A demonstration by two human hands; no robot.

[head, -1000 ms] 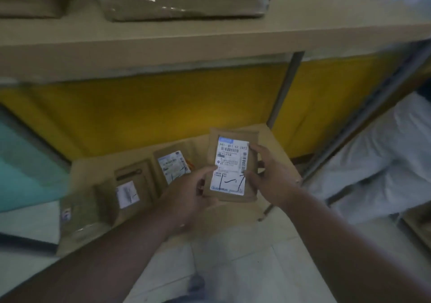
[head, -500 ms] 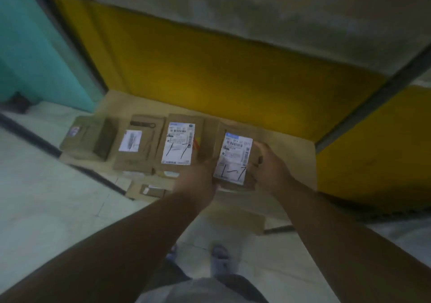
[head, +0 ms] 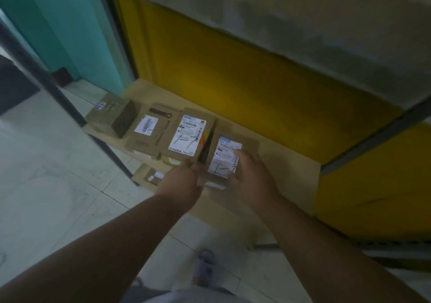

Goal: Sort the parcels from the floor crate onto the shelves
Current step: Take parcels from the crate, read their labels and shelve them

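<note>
A small brown parcel [head: 222, 153] with a white label lies at the right end of a row on the low cardboard-lined shelf [head: 286, 163]. My right hand [head: 250, 177] rests on its right side, fingers over the label. My left hand [head: 184, 181] holds its near left edge. To its left lies a second labelled parcel [head: 189, 137], then a printed flat box [head: 149, 130] and a darker taped box [head: 109, 116].
A yellow panel [head: 233, 74] backs the shelf and a teal wall [head: 58, 23] stands at the left. Another small box [head: 151, 177] sits lower, by the tiled floor [head: 46, 186]. Dark metal shelf posts [head: 58, 97] run diagonally. My feet in slippers [head: 205, 270] show below.
The parcel went down from in front of me onto the low shelf, beside the labelled parcel. My view swung down and left toward the shelf.
</note>
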